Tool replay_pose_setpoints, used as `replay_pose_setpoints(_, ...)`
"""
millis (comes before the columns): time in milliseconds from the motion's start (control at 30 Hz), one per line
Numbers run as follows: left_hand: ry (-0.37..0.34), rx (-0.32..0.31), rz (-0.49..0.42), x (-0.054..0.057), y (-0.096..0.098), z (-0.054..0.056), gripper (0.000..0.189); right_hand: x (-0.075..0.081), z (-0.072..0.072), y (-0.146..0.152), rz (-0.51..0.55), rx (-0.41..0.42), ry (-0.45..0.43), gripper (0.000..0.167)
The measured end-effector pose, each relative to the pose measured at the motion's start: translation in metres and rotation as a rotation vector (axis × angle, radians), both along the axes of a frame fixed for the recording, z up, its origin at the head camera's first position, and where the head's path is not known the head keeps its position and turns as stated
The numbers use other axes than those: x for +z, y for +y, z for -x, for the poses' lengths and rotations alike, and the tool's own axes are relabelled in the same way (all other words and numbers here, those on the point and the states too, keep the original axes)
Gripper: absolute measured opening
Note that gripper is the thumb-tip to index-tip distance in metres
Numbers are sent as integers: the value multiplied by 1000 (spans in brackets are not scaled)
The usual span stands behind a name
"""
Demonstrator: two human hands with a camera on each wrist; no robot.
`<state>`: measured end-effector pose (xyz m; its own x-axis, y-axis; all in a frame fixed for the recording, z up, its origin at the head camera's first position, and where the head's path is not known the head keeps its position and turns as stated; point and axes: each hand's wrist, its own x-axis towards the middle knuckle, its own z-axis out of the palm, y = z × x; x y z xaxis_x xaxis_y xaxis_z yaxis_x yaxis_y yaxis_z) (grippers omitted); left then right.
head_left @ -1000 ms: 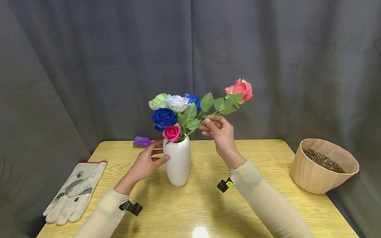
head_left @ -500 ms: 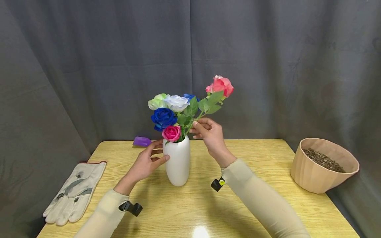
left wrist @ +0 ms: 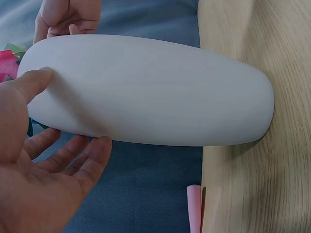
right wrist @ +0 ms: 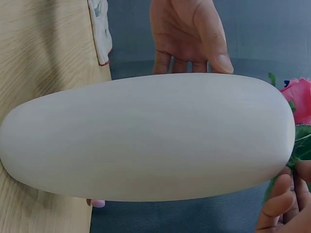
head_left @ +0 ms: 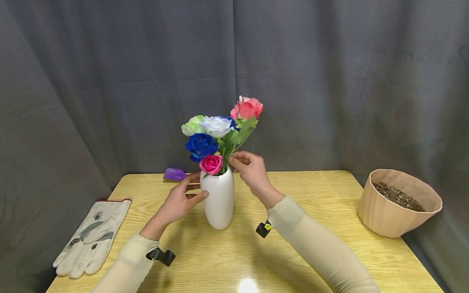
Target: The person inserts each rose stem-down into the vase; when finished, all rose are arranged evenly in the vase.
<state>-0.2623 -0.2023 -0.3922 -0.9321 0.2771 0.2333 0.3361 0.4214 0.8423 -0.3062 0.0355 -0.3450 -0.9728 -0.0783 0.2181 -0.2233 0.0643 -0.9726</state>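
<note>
A white vase [head_left: 218, 201] stands upright on the table, with several artificial flowers in its mouth. My left hand [head_left: 180, 200] holds its upper left side, thumb in front and fingers spread behind; the left wrist view shows the thumb on the white wall [left wrist: 160, 92]. My right hand [head_left: 253, 171] pinches the green stem of a coral-pink flower [head_left: 247, 109], right at the vase's rim. That flower leans up to the right above the others. Around it are a dark blue rose [head_left: 201, 146], a magenta rose [head_left: 211, 164], a pale blue flower [head_left: 217, 126] and a light green one [head_left: 193, 125].
White work gloves [head_left: 93, 238] lie at the table's left edge. A purple scoop [head_left: 174, 174] lies behind the left hand. At the right edge stands a beige pot [head_left: 388, 213] with dark soil-like material inside. A grey curtain hangs behind the table [head_left: 227, 260].
My right hand has moved left and down to the vase's rim, bringing the coral-pink flower closer to the others and more upright. My left hand and the vase stay in place.
</note>
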Motion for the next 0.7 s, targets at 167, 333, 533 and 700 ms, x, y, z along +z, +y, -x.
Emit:
replay_pose_setpoints(167, 17, -8, -3, -2, 0, 4, 68, 0, 1, 0, 39, -7, -8, 24)
replay_pose_setpoints(333, 12, -13, -5, -3, 0, 4, 68, 1, 2, 0, 104, -27, 0, 25)
replay_pose_setpoints(533, 9, -10, -4, -2, 1, 3, 68, 2, 4, 1, 112, -54, 39, 23)
replay_pose_setpoints(700, 2, -8, 1, -1, 1, 3, 69, 0, 4, -1, 28, -57, 48, 21)
